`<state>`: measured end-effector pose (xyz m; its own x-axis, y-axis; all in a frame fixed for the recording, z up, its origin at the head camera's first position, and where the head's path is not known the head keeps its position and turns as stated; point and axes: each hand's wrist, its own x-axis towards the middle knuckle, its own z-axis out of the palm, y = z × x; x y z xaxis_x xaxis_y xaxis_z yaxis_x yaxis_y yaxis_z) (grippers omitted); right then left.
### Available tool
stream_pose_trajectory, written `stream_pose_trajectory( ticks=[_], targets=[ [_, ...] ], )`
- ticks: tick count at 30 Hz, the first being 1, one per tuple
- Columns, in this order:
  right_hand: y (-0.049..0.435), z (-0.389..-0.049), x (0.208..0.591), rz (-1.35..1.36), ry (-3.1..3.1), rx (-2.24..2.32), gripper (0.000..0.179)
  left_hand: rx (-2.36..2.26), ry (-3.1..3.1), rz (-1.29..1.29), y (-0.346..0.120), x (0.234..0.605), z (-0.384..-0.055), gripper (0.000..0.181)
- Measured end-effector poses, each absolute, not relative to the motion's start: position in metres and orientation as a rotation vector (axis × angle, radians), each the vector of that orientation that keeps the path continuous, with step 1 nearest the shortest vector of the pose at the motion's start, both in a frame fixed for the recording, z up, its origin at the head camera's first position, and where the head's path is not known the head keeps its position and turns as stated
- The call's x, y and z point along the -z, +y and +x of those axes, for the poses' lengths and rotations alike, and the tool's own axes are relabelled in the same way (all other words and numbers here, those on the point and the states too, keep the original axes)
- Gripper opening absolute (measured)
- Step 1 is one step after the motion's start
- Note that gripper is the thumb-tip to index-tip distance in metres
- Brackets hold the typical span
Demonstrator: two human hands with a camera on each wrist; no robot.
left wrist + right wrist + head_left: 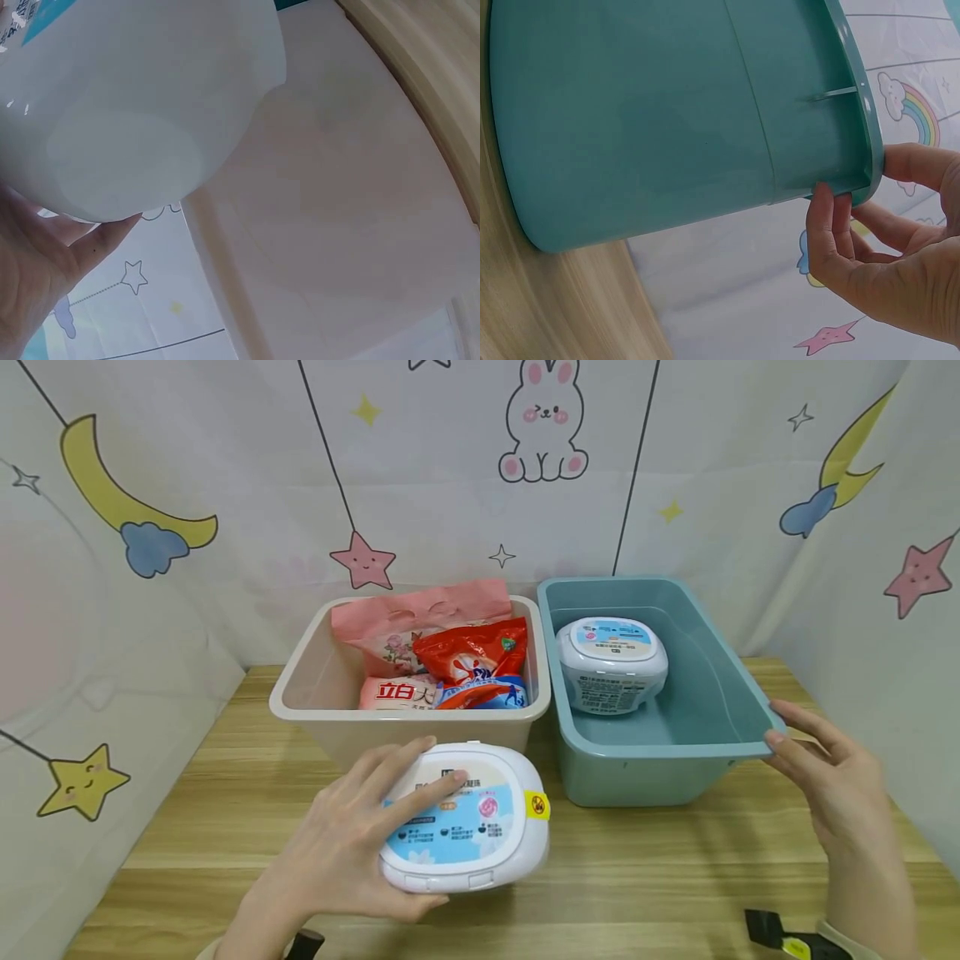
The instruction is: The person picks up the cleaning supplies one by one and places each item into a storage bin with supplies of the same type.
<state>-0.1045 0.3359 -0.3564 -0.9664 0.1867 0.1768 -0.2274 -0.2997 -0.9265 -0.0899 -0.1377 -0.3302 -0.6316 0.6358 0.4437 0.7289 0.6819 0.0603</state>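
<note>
My left hand point(356, 831) grips a white plastic tub of laundry pods point(461, 818), its blue-and-cream label and yellow side sticker showing. It is held in front of the beige bin point(300, 693), overlapping its front wall in the head view. In the left wrist view the tub's rounded white side point(142, 112) fills the upper left, thumb against its edge. My right hand point(840, 777) pinches the near right corner of the teal bin point(720, 693); the right wrist view shows fingertips curled under its rim point(870, 142). Inside that bin stands a second white tub point(611, 672).
The beige bin holds a pink bag point(375, 631), a red detergent bag point(472, 652) and a pink-and-white pack point(397, 692). Both bins stand side by side on a wooden table point(600, 885). Behind them hangs a printed cloth point(450, 485), with more cloth along both sides.
</note>
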Motion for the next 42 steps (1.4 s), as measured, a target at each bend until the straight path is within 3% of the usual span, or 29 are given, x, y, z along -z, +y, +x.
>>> stream_pose_trajectory(
  ticks=[42],
  targets=[
    [0.336, -0.104, 0.357, 0.079, -1.687, -2.328, 0.041, 0.428, -2.366, -1.091, -0.121, 0.315, -0.100, 0.098]
  ],
)
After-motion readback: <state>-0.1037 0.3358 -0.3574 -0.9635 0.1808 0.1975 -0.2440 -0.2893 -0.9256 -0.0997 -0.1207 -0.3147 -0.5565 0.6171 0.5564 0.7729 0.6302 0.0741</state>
